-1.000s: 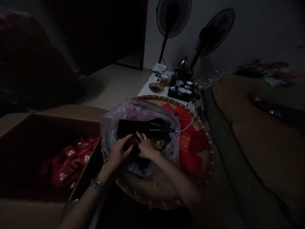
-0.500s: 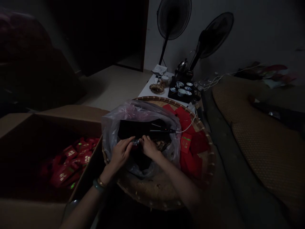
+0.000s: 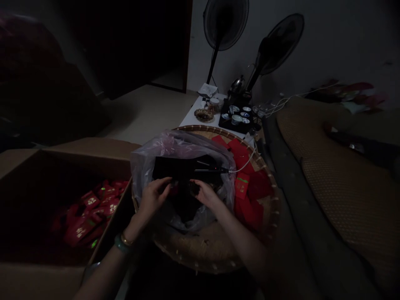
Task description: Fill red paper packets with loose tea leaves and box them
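Note:
My left hand (image 3: 156, 193), with bangles at the wrist, is over the open mouth of a clear plastic bag (image 3: 142, 166). Its thumb and fingers are curled around a small, dim, shiny piece (image 3: 175, 184). My right hand (image 3: 204, 193) is to the right with fingers bent around a dark piece (image 3: 194, 188), too dark to name. Just beyond the hands lies a thin black two-armed device (image 3: 212, 170) with a small red light and a white cord. The bag rests in a round woven bamboo tray (image 3: 203, 248); its inside is mostly black.
Red envelopes (image 3: 250, 210) lie along the tray's right side. At left stands a cardboard box (image 3: 67, 143) with many red packets (image 3: 90, 212). Behind are a white table (image 3: 190, 118), a black tea tray with cups (image 3: 229, 123), two fans (image 3: 226, 23). A woven mat (image 3: 337, 166) is at right.
My hands have moved apart from a small shiny piece that was between them. The right hand has turned and now has a dark piece at its fingers. The view has shifted slightly.

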A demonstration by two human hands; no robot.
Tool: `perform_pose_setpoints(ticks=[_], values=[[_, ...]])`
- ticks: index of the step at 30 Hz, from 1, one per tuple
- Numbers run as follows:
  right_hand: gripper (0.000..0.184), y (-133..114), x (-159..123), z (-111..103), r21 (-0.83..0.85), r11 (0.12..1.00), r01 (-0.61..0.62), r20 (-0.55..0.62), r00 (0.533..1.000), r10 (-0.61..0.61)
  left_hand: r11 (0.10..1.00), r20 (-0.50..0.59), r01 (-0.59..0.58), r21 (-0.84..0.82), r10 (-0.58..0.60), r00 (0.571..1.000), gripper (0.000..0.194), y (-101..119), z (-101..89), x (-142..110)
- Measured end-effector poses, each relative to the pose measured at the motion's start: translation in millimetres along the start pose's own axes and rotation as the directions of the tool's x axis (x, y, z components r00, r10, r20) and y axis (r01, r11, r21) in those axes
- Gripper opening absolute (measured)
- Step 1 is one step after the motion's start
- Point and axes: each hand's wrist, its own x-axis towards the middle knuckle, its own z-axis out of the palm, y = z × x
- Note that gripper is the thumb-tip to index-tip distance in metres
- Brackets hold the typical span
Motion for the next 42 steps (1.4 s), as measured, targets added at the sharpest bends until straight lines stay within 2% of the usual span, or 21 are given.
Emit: perform_pose_setpoints(ticks=[2, 4, 8, 12, 17, 20, 22, 25, 30, 36, 40, 42], values=[[0.014, -2, -4, 1, 0.16, 0.981, -0.113, 0.015, 0.994, 0.112, 0.999, -0.015, 0.037, 0.034, -0.037, 0.999, 0.024, 0, -3.2, -1], [0.016, -5, -7, 3, 0.256, 0.953, -0.161, 0.024, 0.987, 0.16, 0.995, 0.009, 0.048, 0.09, -0.049, 0.999, 0.022, 0, -7.3, -1], [0.017, -7, -11, 7, 0.35, 0.922, -0.166, 0.051, 0.986, 0.158, 0.984, 0.097, 0.038, 0.173, -0.055, 0.994, 0.023, 0, -16.3, -2], [0.019, -7, -16, 11, 0.39, 0.904, -0.177, 0.071, 0.984, 0.162, 0.963, 0.142, 0.083, 0.255, -0.123, 0.982, 0.027, 2, -19.7, -1], [0.026, -10, -24, 16, 0.371, 0.909, -0.191, 0.144, 0.979, 0.147, 0.947, 0.146, 0.138, 0.29, -0.187, 0.972, 0.029, 9, -18.9, 0], [0.026, -13, -28, 18, 0.373, 0.906, -0.202, 0.141, 0.977, 0.16, 0.944, 0.156, 0.145, 0.298, -0.198, 0.968, 0.022, 9, -18.4, 0], [0.024, -15, -31, 19, 0.373, 0.906, -0.2, 0.113, 0.979, 0.169, 0.952, 0.172, 0.114, 0.283, -0.168, 0.971, 0.019, 6, -17.0, -1], [0.02, -16, -34, 20, 0.364, 0.914, -0.182, 0.081, 0.983, 0.164, 0.98, 0.19, 0.014, 0.2, -0.053, 0.98, 0.021, 1, -12.6, -2], [0.022, -21, -42, 21, 0.28, 0.946, -0.161, 0.106, 0.985, 0.137, 0.994, 0.164, -0.08, 0.076, 0.067, 0.984, 0.025, -1, -3.8, -1], [0.023, -44, -65, 34, 0.189, 0.973, -0.132, 0.225, 0.97, 0.088, 0.993, 0.18, -0.108, 0.043, 0.099, 0.979, 0.025, 20, 9.8, 2], [0.026, -60, -81, 45, 0.12, 0.988, -0.094, 0.313, 0.948, 0.052, 0.992, 0.224, -0.1, 0.071, 0.082, 0.971, 0.029, 32, 20.5, 4], [0.028, -62, -83, 47, 0.08, 0.994, -0.075, 0.321, 0.946, 0.045, 0.992, 0.24, -0.089, 0.084, 0.066, 0.969, 0.029, 34, 23.8, 5]])
